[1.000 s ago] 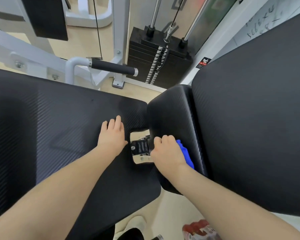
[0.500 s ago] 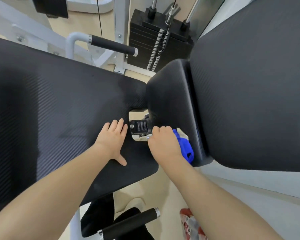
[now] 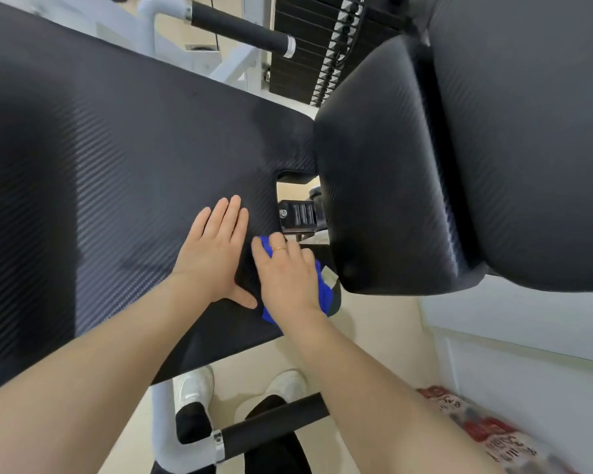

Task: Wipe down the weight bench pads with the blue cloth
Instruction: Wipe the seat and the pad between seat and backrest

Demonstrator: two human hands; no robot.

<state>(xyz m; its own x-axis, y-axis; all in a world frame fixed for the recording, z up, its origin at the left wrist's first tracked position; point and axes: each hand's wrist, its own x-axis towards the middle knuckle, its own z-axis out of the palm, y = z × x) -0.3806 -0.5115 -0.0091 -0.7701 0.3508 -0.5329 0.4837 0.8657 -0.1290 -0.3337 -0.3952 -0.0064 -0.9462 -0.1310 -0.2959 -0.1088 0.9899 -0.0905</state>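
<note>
Your right hand (image 3: pixel 288 275) presses the blue cloth (image 3: pixel 324 292) flat-fingered on the seat pad (image 3: pixel 124 165) corner, left hand (image 3: pixel 216 254) splayed empty; the back pad (image 3: pixel 459 148) likely remains.

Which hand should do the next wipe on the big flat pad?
The right hand, I think. It already presses the blue cloth onto the corner of the seat pad. The left hand lies flat and empty beside it, only bracing.
</note>
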